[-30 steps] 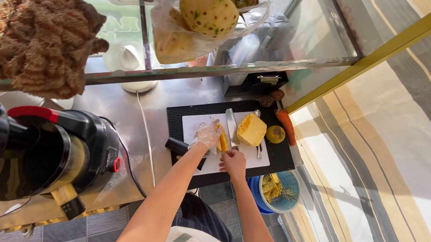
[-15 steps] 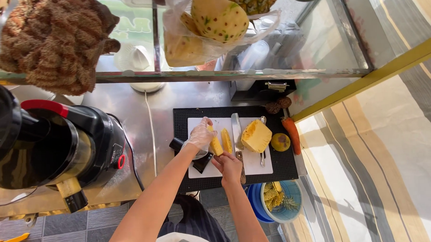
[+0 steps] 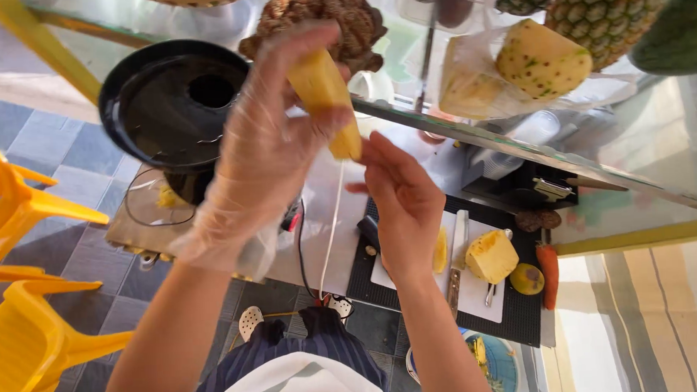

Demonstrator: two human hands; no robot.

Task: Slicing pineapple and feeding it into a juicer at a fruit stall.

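Observation:
My left hand (image 3: 265, 137), in a clear plastic glove, holds a long yellow pineapple wedge (image 3: 323, 100) raised up near the black juicer (image 3: 172, 109) with a hole in its lid. My bare right hand (image 3: 399, 206) is just below and to the right, fingers apart, fingertips close to the wedge's lower end. Below on the white cutting board (image 3: 475, 288) lie a peeled pineapple chunk (image 3: 490, 257), a smaller slice (image 3: 440, 251) and a knife (image 3: 457, 262).
A black mat (image 3: 522, 313) holds the board, a small round yellow-green fruit (image 3: 527, 279) and a carrot (image 3: 550, 274). A glass shelf (image 3: 517, 147) carries bagged peeled pineapple (image 3: 518, 70) and whole pineapples (image 3: 589, 10). Yellow plastic chairs (image 3: 19, 269) stand left. A blue bucket (image 3: 497, 365) sits below.
My left hand has lifted a pineapple wedge off the board and carried it up toward the juicer. My right hand rose along with it. The view swung left and closer.

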